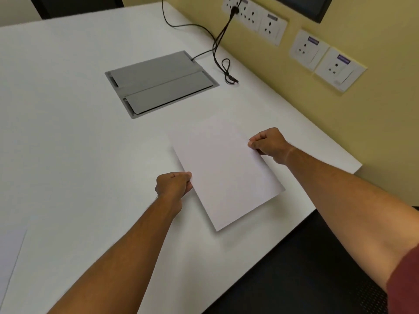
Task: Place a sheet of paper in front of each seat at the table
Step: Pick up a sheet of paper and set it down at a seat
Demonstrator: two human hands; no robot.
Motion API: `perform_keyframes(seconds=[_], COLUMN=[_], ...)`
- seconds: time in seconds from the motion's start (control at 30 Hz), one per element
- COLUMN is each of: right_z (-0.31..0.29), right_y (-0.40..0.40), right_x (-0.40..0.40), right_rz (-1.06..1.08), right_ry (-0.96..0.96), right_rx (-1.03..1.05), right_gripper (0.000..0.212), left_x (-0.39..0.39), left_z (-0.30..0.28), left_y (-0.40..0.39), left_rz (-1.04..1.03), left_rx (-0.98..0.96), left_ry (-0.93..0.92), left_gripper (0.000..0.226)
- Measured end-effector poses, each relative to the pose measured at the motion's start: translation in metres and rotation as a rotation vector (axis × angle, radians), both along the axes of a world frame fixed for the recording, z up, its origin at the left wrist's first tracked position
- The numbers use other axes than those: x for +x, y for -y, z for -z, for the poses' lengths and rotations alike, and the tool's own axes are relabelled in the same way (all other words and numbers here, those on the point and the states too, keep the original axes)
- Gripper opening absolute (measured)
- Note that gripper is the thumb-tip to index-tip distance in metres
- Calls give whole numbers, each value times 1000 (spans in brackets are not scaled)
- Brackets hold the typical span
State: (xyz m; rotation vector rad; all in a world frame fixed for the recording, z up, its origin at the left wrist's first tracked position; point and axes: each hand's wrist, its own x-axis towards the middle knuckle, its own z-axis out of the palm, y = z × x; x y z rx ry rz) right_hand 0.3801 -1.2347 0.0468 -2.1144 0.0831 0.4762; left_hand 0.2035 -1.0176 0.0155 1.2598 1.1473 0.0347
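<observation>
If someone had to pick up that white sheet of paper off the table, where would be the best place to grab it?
Probably by its two long edges, one from each side, as here: the left hand pinches the left edge of the sheet of paper and the right hand pinches the right edge further up. The sheet is thin and floppy, so two spread-apart pinches keep it flat. It lies at an angle on the table.

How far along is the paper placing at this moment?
Done: one sheet already lies at the table's near-left edge. In hand: the left hand and right hand pinch a second sheet low over the table by the dark chair. Other seats are out of view.
</observation>
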Motion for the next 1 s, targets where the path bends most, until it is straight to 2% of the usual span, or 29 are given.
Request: perform_keyframes(seconds=[0.37,0.73,1.0], right_z=[54,73,80], right_y=[8,6,3], right_x=[18,20,18], right_rz=[10,15,47], right_ry=[-35,14,56], right_rx=[-92,-136,-133], right_gripper=[7,4,6], left_x=[24,32,32], left_z=[34,45,45], left_y=[12,14,13], left_rz=[50,80,120], left_rx=[62,176,243], left_ry=[-132,-206,-236], left_gripper=[10,22,21])
